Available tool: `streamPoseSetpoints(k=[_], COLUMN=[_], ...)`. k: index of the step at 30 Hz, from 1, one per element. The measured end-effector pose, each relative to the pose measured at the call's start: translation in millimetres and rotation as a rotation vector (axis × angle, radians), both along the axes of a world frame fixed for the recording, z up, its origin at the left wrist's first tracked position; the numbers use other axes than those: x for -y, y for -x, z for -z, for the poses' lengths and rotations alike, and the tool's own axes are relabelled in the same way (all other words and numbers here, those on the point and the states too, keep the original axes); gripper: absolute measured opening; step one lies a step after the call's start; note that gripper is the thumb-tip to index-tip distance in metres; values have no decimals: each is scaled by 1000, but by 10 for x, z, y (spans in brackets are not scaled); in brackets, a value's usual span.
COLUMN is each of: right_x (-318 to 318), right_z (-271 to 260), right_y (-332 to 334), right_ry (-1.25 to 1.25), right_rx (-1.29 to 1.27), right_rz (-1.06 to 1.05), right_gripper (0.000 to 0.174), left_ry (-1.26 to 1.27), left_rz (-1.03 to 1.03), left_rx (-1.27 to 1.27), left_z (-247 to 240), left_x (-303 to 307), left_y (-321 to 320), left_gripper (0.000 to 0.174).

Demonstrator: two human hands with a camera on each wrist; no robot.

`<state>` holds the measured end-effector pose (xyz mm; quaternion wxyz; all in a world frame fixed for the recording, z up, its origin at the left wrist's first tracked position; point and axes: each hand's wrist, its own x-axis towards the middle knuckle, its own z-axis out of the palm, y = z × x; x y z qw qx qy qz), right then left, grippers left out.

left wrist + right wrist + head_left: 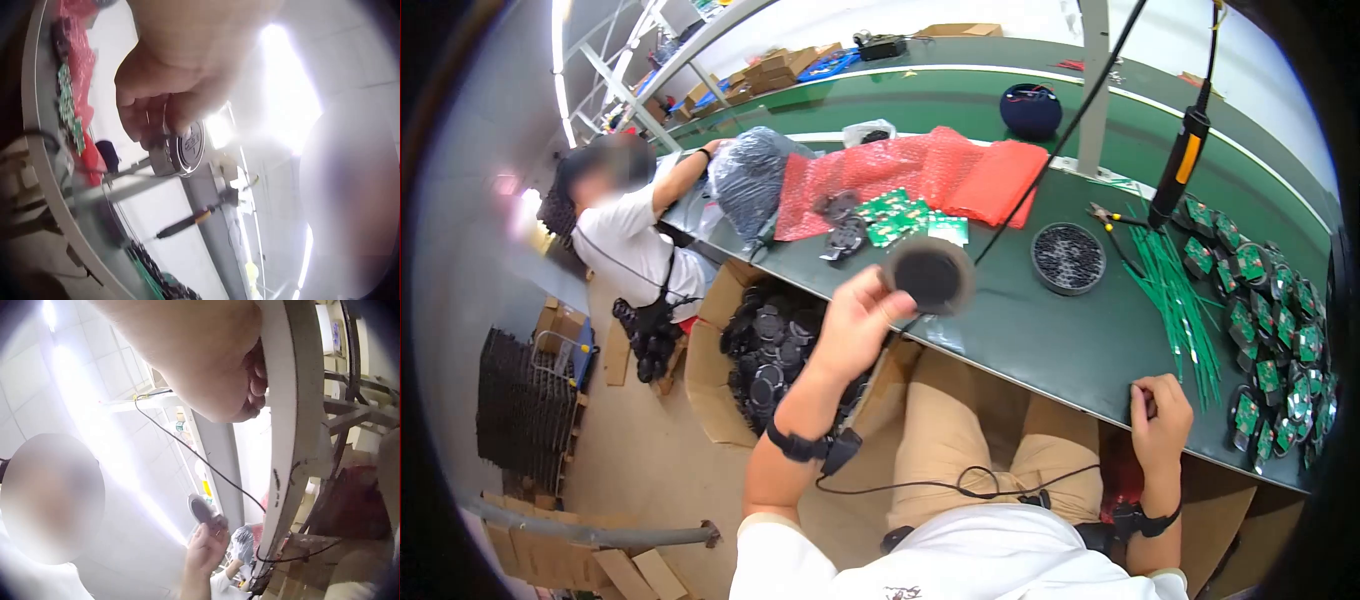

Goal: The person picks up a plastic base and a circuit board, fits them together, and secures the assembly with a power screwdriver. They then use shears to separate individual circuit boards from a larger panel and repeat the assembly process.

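Pinched between the thumb and fingers of my left hand (855,325) is a round dark disc (928,276), held up above the bench edge. In the left wrist view the left hand (169,87) grips this round casing (190,150), whose face has raised markings. My right hand (1162,415) rests at the bench's front edge with fingers loosely curled, holding nothing visible. The right wrist view shows the right hand (212,369) against the edge, its fingertips partly hidden, and the raised disc (200,509) farther off.
Green circuit boards (895,215) lie by red bubble wrap (880,170). A round dish (1068,258), green ties (1170,290), pliers (1115,217), a hanging screwdriver (1180,165) and many board assemblies (1280,330) are rightward. A carton (715,385) holds black parts; another person (630,240) sits left.
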<state>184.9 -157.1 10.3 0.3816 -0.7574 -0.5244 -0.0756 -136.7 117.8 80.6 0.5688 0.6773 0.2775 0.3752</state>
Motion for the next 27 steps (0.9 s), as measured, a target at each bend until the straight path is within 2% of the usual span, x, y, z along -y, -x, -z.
streamPoseSetpoints(k=[2,3,6,9,15,19,22,24,27], right_x=[-11,-42,-185,-322,-419,-524,-667,-842,-1122], right_z=[-53,-92,-131,-204,-198,-250,-384,-452,-499], right_y=[-13,30,162,251,154,86,22,-5,27], right_ry=[-25,-49,-63,0,124,140,180,216,124], right_rx=[-263,-347,-566,-610,-373,-212,-73,-83,55], right_rz=[-109,-152,-294,-359,-336,-315,-309,-319,-338], right_gripper=[10,11,24,40,38,32,30,25,19], left_ry=[-279,-562,-1130,-1234,-1048,-972,-849,-796,-776], left_rz=[38,24,-70,-46,-9,-48,-1,19,-5], left_rx=[-243,-266,-403,-397,-306,-368,-375,-306,-266], left_z=[137,99,445,624,721,656,686,681,758], left_x=[296,456,715,953,1070,1078,1085,1144,1137], left_y=[-220,-432,-861,-1080,-1115,-1121,-1108,-1118,-1099], left_gripper=[14,14,24,28,32,36,39,40,39])
